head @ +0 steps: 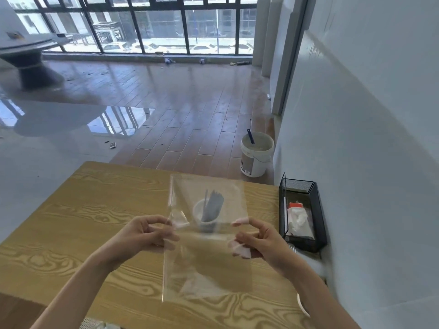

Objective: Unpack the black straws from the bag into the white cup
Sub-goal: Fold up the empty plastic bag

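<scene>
Left hand: my left hand [145, 233] pinches the left edge of the clear plastic bag [206, 257], fingers closed on the film.
Right hand: my right hand [259, 241] pinches the right edge the same way.
Bag: held up flat above the wooden table [71, 222]; it looks empty.
Straws: the black straws [212, 206] stand in the white cup [204, 216], seen through the bag.
Risk: I judge the hanging film could brush the straws and tip the light cup if I lower it carelessly.
</scene>
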